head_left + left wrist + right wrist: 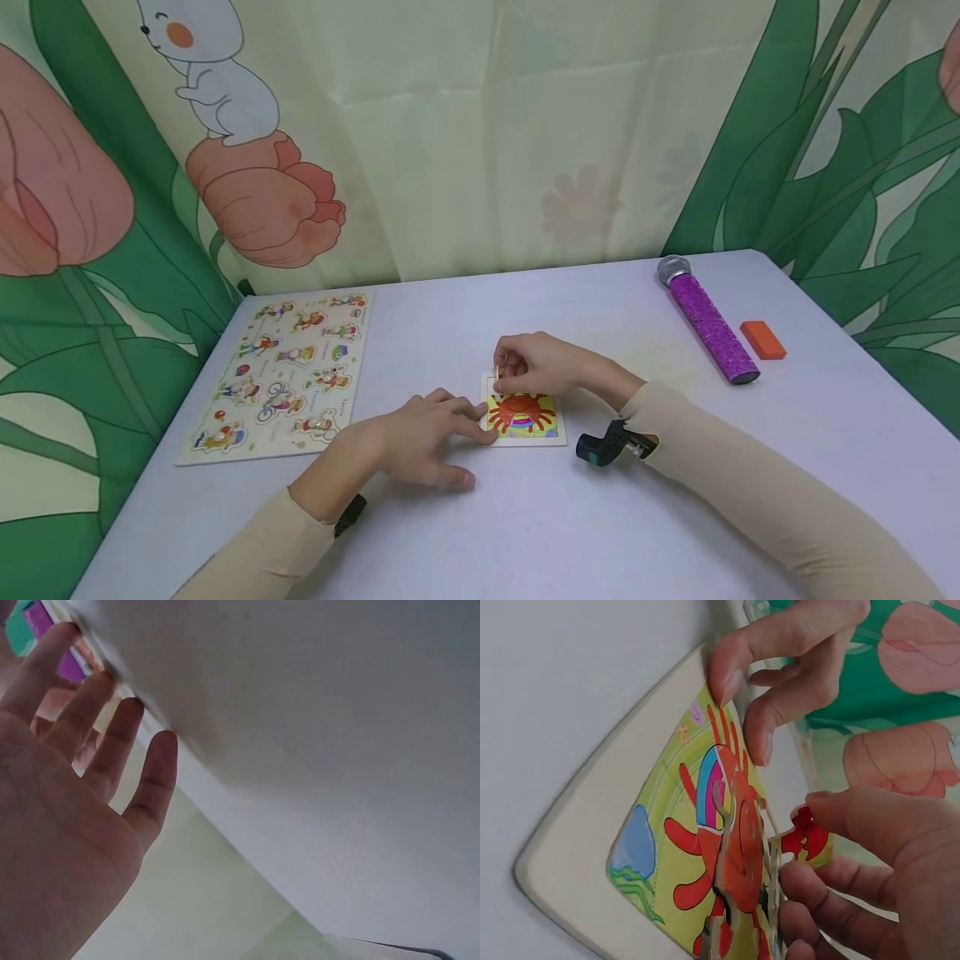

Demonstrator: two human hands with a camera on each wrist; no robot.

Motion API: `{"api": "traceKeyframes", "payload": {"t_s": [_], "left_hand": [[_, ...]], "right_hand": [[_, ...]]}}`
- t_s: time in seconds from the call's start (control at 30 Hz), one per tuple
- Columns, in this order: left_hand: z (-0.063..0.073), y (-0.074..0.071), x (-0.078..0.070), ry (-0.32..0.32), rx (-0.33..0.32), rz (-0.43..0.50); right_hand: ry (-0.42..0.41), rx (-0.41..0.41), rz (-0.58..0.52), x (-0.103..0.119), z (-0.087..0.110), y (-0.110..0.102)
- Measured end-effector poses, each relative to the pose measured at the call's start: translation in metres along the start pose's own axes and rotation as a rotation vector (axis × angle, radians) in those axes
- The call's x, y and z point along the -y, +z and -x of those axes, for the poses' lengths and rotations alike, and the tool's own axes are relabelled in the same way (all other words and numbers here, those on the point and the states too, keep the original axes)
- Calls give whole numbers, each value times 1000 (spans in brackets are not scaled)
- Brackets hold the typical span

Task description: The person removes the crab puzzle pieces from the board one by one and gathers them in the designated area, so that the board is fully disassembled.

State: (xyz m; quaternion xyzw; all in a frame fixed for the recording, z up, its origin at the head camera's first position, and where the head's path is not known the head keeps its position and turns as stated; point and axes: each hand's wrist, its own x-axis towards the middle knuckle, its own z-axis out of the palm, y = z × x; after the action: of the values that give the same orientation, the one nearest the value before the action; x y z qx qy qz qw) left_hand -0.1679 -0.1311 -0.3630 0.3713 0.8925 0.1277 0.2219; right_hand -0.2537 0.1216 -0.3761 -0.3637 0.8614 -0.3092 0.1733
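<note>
On white table (442, 342), puzzle (522, 415) touches spread left hand (426, 437), under right hand (542, 363) pinching piece (805, 835).

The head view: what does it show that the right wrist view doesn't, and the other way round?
Only the head view: the purple microphone and orange block.
Only the right wrist view: the red-patterned face of the held puzzle piece.
Both: the crab puzzle, the left hand and the right hand.
</note>
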Motion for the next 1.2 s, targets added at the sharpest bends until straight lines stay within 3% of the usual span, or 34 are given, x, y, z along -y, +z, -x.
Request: {"api": "traceKeyframes", "payload": {"t_s": [0.2, 0.47, 0.93, 1.2], "left_hand": [[-1, 2, 0, 1, 7, 5], [0, 3, 3, -3, 2, 3], [0, 3, 2, -9, -2, -2], [1, 4, 3, 4, -12, -3]], "right_hand": [[-6, 3, -40, -7, 5, 2], [27, -9, 30, 3, 5, 11], [34, -75, 112, 0, 6, 19], [-35, -84, 120, -1, 9, 19]]}}
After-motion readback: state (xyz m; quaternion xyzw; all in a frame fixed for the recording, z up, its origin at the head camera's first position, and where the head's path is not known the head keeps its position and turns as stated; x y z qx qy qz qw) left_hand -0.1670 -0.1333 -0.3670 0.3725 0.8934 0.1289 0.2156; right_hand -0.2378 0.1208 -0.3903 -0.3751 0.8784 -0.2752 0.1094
